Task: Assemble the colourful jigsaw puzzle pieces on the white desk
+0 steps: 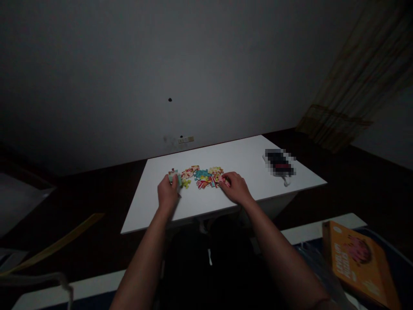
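Puzzle pieces [202, 174] in red, yellow, teal and cream lie in a loose heap on the white table [240, 157]. At the left of the heap my left hand [167, 191] is closed, its thumb pressing pale green puzzle pieces [174, 175] against the fingers. How many it holds I cannot tell. On the right side of the heap, my right hand [237, 187] has its fingers curled together around a pink puzzle piece [223, 180]. That piece is partly hidden by the fingers.
Toward the table's right end lies a dark, pixelated object [279, 162] with a white strap. An orange puzzle box [359, 262] rests on a seat at lower right. Behind the table stands a grey wall with a socket strip [186, 140]; a curtain [342, 103] hangs at right.
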Available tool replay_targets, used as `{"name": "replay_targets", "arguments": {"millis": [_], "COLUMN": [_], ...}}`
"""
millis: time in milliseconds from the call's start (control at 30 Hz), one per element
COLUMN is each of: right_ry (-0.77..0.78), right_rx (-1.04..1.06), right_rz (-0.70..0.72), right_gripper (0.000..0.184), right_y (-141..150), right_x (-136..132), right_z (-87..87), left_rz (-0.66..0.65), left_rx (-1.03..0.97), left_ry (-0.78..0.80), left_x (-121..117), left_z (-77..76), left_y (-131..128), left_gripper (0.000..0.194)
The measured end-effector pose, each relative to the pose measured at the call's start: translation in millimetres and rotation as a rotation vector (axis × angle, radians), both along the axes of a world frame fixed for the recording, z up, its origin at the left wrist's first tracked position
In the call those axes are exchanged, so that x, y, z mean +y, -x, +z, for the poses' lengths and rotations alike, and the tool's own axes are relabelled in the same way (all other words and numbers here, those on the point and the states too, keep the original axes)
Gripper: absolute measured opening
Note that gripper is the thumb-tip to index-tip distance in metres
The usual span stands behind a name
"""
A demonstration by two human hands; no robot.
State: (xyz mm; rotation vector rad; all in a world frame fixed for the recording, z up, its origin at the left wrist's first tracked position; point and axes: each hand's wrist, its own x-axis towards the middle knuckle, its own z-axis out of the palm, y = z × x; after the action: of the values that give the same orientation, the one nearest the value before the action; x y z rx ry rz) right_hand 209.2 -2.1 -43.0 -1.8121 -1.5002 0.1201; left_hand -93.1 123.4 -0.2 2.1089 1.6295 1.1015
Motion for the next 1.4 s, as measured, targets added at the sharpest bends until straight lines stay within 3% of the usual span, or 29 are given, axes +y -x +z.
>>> {"name": "replay_targets", "arguments": {"millis": [167, 300, 467, 733, 867, 1000, 1100, 1233, 1400], "right_ry": [0.001, -0.018, -0.048, -0.117, -0.158, -0.145, -0.095, -0.009, -0.093], "right_rx": [0.006, 0.005, 0.038, 0.127, 0.110, 0.059, 0.019, -0.033, -0.153], "right_rz": [0.000, -0.006, -0.034, -0.081, -0.197, -0.343, -0.354, -0.353, -0.341], "right_gripper": [0.026, 0.027, 0.034, 0.046, 0.045, 0.042, 0.040, 0.034, 0.038], "right_y": [0.5, 0.3, 0.6, -1.5, -2.6, -1.4, -0.3, 0.6, 10.0], "right_x": [-0.2, 0.2, 0.4, -1.7, -3.3, -4.5, -4.2, -2.9, -4.2], "right_z": [-1.7, -3.6, -4.8, -7.4, -8.3, -8.1, -8.2, -8.7, -4.1], "left_rz": [0.002, -0.040, -0.081, 0.010, 0.054, 0.092, 0.100, 0.116, 0.103], "left_rx": [0.031, 0.049, 0.034, 0.083, 0.134, 0.327, 0.411, 0.355, 0.354], "left_ry": [0.131, 0.160, 0.130, 0.152, 0.158, 0.108, 0.062, -0.007, -0.116], "left_x": [58.9, 76.3, 73.0, 72.0, 70.2, 66.0, 63.6, 60.3, 53.5], "left_z": [3.9, -1.4, -11.7, -24.2, -23.4, -19.4, -18.1, -19.0, -18.1], "left_y": [13.4, 15.1, 10.1, 16.9, 14.3, 9.2, 7.1, 5.9, 4.4], "left_gripper": [0.037, 0.034, 0.031, 0.038, 0.037, 0.039, 0.043, 0.053, 0.042]}}
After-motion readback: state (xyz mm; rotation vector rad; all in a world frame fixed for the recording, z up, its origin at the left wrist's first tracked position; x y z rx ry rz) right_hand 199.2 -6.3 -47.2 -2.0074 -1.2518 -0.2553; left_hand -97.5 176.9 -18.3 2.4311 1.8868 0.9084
